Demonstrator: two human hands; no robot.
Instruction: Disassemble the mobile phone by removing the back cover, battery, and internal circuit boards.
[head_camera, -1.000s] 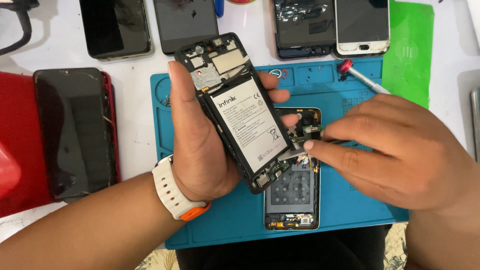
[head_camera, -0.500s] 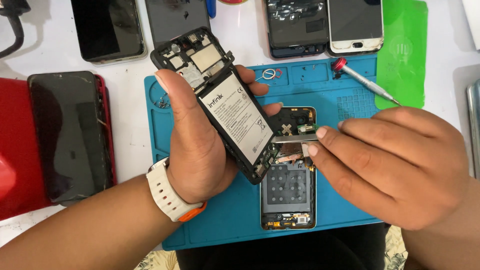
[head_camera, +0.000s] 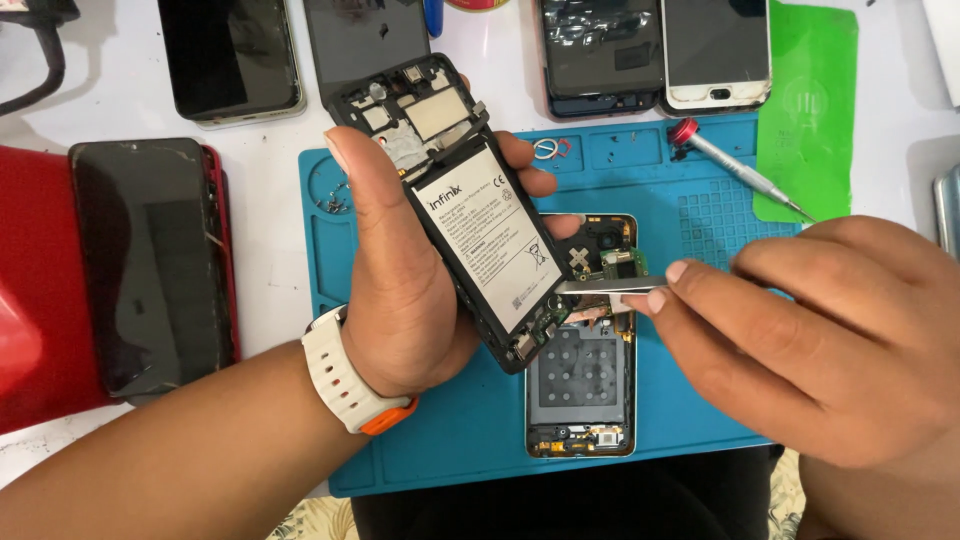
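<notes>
Since half a second ago, the left hand (head_camera: 400, 290) has tipped the opened black phone with the white battery (head_camera: 455, 225) a little more upright, and the right hand (head_camera: 810, 330) has slid a bit to the right.

Underneath lies a blue rubber work mat (head_camera: 440, 430) on a white table (head_camera: 270, 170). Small trays are pressed into the mat's top edge; one holds a little silver ring (head_camera: 547, 149). A round dish at the mat's left corner holds tiny screws (head_camera: 335, 197).

The left hand is wrapped around the opened phone, thumb along its left side, holding it above the mat's middle. The right hand pinches thin silver tweezers (head_camera: 610, 287), whose tip touches the phone's lower edge. Flat on the mat, partly hidden by both hands, lies a second opened phone with a grey metal plate (head_camera: 580, 385).

A red-capped screwdriver (head_camera: 735, 170) rests on the mat's top right. Left of the mat sits a dark phone in a red case (head_camera: 150, 260). Above the mat lie more dark phones (head_camera: 230, 60). Right of the mat is a green sheet (head_camera: 810, 120).
</notes>
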